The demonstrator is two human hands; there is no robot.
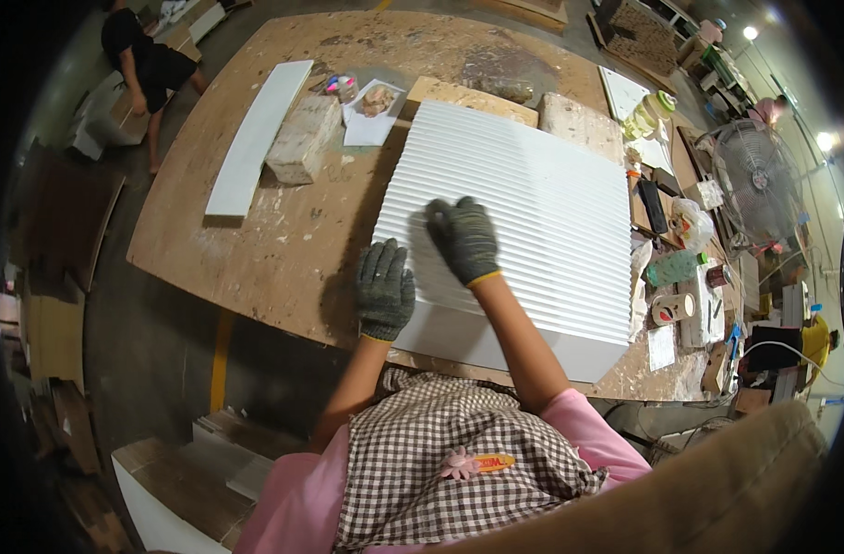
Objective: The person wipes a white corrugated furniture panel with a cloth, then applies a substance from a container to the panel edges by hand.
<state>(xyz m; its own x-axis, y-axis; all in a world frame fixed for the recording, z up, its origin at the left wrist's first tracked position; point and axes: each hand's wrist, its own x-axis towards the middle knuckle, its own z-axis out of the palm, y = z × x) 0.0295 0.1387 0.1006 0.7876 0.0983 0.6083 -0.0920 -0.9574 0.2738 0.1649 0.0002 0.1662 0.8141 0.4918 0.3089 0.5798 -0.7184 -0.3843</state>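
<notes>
Over my feed I see the stained wooden counter [256, 249] bearing a long white strip [259, 138], a pale block [302, 140], a sheet of paper [365, 133], a ridged white panel [556, 222] and, toward its right edge, a teal bottle [673, 268].

Downward view from the head (fisheye).

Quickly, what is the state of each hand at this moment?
Left hand: open, fingers extended, at the edge of the white ribbed panel.
Right hand: fingers curled, over the panel; whether it holds something cannot be told.
</notes>
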